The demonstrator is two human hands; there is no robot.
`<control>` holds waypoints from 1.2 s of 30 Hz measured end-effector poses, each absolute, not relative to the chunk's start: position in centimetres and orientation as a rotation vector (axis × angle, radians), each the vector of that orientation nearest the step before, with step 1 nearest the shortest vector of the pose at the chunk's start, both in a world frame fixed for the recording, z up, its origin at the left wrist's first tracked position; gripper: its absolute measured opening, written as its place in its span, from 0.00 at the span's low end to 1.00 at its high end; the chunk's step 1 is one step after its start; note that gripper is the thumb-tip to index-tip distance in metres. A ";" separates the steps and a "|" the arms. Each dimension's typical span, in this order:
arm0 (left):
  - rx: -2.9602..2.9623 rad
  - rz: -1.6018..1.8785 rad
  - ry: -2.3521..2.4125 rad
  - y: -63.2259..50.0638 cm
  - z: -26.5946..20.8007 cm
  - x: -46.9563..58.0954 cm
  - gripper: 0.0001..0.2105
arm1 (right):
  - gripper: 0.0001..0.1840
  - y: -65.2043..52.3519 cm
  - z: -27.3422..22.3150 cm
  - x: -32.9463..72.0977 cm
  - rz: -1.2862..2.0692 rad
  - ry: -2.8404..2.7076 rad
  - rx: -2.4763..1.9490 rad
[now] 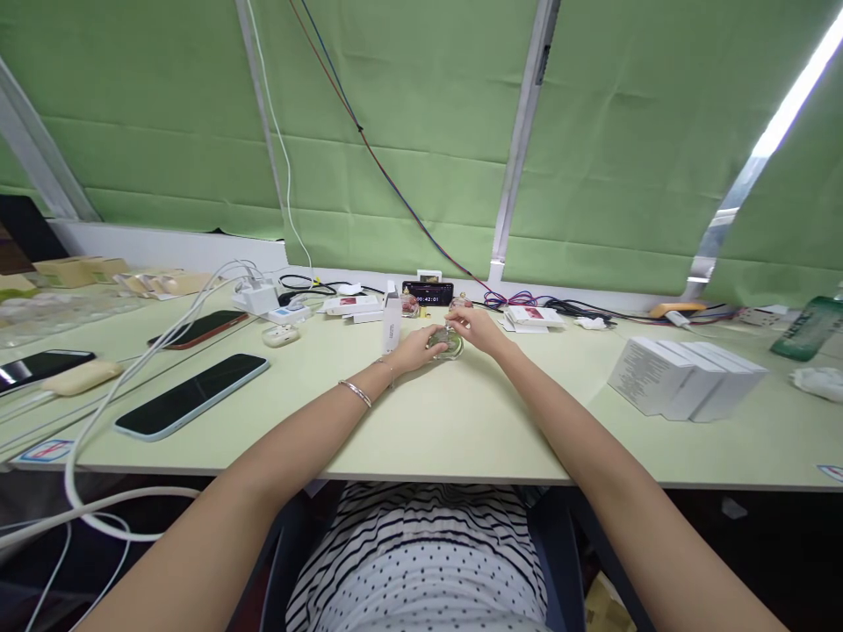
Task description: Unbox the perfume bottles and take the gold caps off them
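Observation:
A small clear glass bottle, which looks like a perfume bottle (451, 346), stands on the table in front of me. My left hand (416, 348) is closed around its left side, a bracelet on the wrist. Fingers of my right hand (480, 330) are pinched together at the top of the bottle; they hide whatever they hold there. Just left of my left hand a narrow white box (392, 323) stands upright. Behind the hands are two pinkish bottles, one at the left (409, 305) and one partly hidden at the right (460, 302).
A phone showing a timer (428, 293) leans at the back. White boxes (685, 379) stand in a row at right, near a green bottle (809, 328). To the left lie a phone (194, 397), an earbud case (280, 335) and white cables (98, 421).

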State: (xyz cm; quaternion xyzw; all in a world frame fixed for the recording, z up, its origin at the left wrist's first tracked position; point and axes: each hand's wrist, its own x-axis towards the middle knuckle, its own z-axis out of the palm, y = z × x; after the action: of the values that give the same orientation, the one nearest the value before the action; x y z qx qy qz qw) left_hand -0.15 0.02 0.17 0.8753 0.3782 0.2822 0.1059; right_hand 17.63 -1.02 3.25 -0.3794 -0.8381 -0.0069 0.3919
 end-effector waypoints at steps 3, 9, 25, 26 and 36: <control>2.577 0.836 1.116 0.1 0.1 -0.2 0.21 | 0.10 -1.0 3.2 17.7 -0.016 -2.125 -0.968; 2.580 0.832 1.109 -0.1 0.2 -0.2 0.21 | 0.11 -1.0 3.3 17.6 -0.038 -2.164 -0.942; 2.580 0.827 1.128 -0.1 0.3 -0.2 0.21 | 0.13 -1.2 1.4 17.2 -0.134 -2.097 -0.959; 2.580 0.829 1.128 0.0 0.2 -0.2 0.21 | 0.13 -1.2 1.4 17.2 -0.130 -2.092 -0.960; 2.580 0.820 1.126 -0.2 0.3 -0.2 0.21 | 0.13 -1.2 1.2 17.3 -0.101 -2.069 -0.964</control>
State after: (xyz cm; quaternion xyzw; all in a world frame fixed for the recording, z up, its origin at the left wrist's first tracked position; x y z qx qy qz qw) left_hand -0.18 -0.23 0.34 0.8751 0.3820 0.2780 0.1043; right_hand 17.25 -1.16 1.18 -0.3839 -0.8237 -0.0402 0.4154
